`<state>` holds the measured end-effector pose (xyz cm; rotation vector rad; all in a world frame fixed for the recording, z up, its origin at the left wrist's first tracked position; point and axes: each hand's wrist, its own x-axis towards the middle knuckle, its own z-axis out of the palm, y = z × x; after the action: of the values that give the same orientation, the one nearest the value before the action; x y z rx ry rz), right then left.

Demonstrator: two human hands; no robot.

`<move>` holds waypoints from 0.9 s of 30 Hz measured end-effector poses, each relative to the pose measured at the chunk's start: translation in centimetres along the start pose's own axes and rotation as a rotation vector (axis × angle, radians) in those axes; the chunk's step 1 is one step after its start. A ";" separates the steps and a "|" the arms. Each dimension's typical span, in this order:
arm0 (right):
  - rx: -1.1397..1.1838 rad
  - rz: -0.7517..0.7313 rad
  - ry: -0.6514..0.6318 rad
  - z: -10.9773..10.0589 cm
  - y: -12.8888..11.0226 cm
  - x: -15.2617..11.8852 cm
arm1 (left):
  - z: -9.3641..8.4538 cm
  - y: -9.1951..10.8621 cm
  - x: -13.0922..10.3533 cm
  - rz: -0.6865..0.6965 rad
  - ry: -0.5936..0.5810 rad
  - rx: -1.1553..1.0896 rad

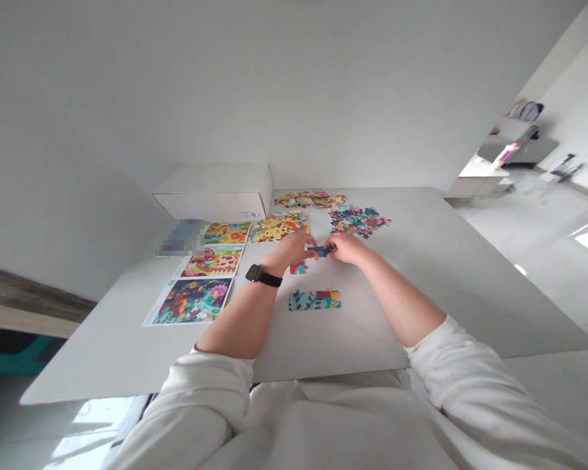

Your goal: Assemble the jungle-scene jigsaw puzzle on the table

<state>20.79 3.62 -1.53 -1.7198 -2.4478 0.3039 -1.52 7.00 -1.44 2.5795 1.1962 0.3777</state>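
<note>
Dark-blue puzzle section (319, 251) is clamped in the right grip (347, 248) at the bench (436, 267); whether the left grip (294, 248), set at its other end, is closed cannot be told. Three piece heaps (359, 222), three pictures (193, 300), one box (210, 203) and one joined strip (314, 301) are laid around.

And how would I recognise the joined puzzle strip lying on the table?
On the white table, look to the near-middle part. There lies the joined puzzle strip, with blue-green leaves. Unlike the heaps of loose pieces behind, it is one flat, neat oblong.
</note>
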 end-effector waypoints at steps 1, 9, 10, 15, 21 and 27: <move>-0.004 0.000 -0.002 0.0 0.0 0.0 | -0.2 -0.1 -0.1 0.035 -0.011 0.002; -0.044 0.013 -0.014 -0.4 -0.3 -0.2 | 0.9 -0.1 0.2 0.063 -0.050 0.033; -0.048 0.018 -0.019 -0.5 -0.3 -0.2 | 1.1 -0.1 0.3 0.060 -0.048 0.037; -0.062 0.031 -0.046 -1.0 -0.5 -0.4 | 1.4 -0.1 0.3 0.081 -0.055 0.017; -0.080 0.024 -0.054 -1.3 -0.8 -0.6 | 1.2 -0.1 0.2 0.142 -0.084 0.035; -0.078 0.013 -0.062 -1.2 -0.8 -0.4 | 1.3 -0.1 0.3 0.148 -0.100 0.079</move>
<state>20.51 3.07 -0.20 -1.7843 -2.5250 0.2707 -0.93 7.08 -2.68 2.7281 1.0093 0.2331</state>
